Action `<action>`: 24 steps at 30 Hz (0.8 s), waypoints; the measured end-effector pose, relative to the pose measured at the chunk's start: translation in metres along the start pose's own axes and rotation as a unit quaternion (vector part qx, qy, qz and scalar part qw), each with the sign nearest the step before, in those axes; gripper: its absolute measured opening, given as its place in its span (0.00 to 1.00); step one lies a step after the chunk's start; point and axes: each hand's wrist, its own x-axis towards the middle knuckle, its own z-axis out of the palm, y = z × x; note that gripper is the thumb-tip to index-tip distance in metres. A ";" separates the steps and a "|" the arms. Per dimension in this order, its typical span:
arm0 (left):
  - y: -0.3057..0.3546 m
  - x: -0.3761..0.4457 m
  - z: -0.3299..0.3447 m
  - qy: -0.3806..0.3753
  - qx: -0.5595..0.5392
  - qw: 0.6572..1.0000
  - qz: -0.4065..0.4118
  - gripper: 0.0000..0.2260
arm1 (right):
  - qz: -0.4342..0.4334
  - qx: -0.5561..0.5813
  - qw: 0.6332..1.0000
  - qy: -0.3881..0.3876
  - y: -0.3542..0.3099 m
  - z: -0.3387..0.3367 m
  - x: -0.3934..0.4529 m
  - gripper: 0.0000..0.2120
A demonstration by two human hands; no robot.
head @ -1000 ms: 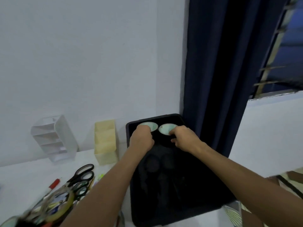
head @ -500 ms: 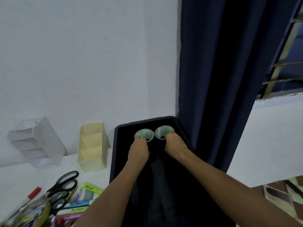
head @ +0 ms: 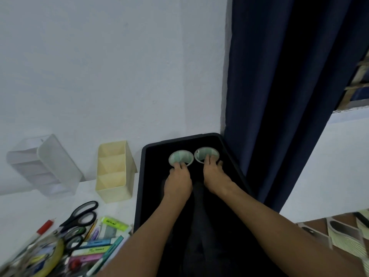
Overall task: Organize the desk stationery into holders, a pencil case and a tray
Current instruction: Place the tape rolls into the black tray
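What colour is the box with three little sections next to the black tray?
Pale cream-yellow. The plastic three-section holder shows best in the head view.

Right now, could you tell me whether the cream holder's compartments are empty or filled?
Empty: the cream holder shows three bare compartments, with the pens lying loose on the desk.

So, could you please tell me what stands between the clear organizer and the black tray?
In the head view, the cream holder stands between the clear organizer and black tray.
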 end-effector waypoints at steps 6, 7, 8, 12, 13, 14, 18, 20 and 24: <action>-0.004 -0.006 -0.019 -0.091 0.000 0.996 0.013 0.35 | -0.002 0.002 1.000 -0.027 -0.001 -0.009 -0.009 0.41; -0.006 -0.008 -0.027 -0.105 -0.002 0.994 0.016 0.38 | -0.002 0.007 1.000 -0.003 -0.003 -0.014 -0.011 0.41; -0.008 -0.013 -0.037 -0.103 -0.012 0.994 0.016 0.39 | -0.008 0.008 1.000 0.021 -0.007 -0.018 -0.015 0.41; -0.027 -0.041 -0.082 0.004 -0.041 0.999 -0.007 0.30 | -0.074 -0.018 0.993 0.089 -0.041 -0.037 -0.033 0.35; -0.039 -0.052 -0.093 0.028 -0.046 0.998 -0.020 0.24 | -0.099 -0.006 0.991 0.087 -0.057 -0.040 -0.039 0.32; -0.052 -0.062 -0.103 0.046 -0.055 0.997 -0.030 0.20 | -0.133 0.016 0.988 0.082 -0.072 -0.043 -0.045 0.27; -0.118 -0.108 -0.135 0.072 -0.057 0.990 -0.104 0.18 | -0.292 0.075 0.952 0.051 -0.145 -0.034 -0.067 0.15; -0.157 -0.137 -0.146 0.076 -0.051 0.983 -0.156 0.18 | -0.355 0.077 0.932 -0.003 -0.182 -0.026 -0.080 0.19; -0.232 -0.198 -0.156 0.063 -0.025 0.959 -0.276 0.19 | -0.470 0.066 0.877 -0.081 -0.246 -0.010 -0.105 0.15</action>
